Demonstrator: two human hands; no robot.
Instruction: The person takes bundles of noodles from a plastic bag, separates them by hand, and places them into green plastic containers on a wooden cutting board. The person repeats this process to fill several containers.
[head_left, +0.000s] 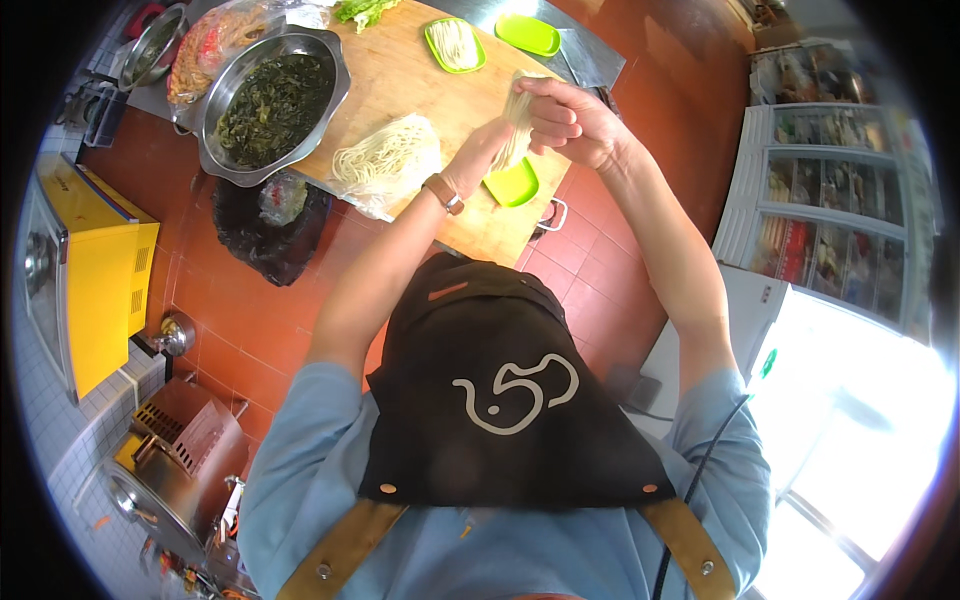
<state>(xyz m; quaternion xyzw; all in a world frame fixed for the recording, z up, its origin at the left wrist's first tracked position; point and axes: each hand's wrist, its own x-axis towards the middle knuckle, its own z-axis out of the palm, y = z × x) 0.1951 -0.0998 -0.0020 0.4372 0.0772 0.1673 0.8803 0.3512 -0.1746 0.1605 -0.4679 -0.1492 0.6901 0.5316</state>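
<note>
A bundle of pale fresh noodles (514, 127) hangs between my two hands above the wooden board. My right hand (574, 120) grips its upper end, while my left hand (478, 156) holds the lower part. Just below them a small lime-green plastic tray (513, 184) lies near the board's edge. To the left of my left hand, a larger heap of noodles (390, 154) rests on a clear plastic bag (371, 202). Another green tray (481, 61) farther back carries a portion of noodles (455, 43).
The wooden board (390, 75) covers a metal table. At its left stands a steel basin (330, 124) of dark leafy greens in liquid, beside a bagged orange-brown food (196, 67). A third green tray (527, 35) and lettuce (364, 10) lie behind. A black bin bag (274, 247) sits below.
</note>
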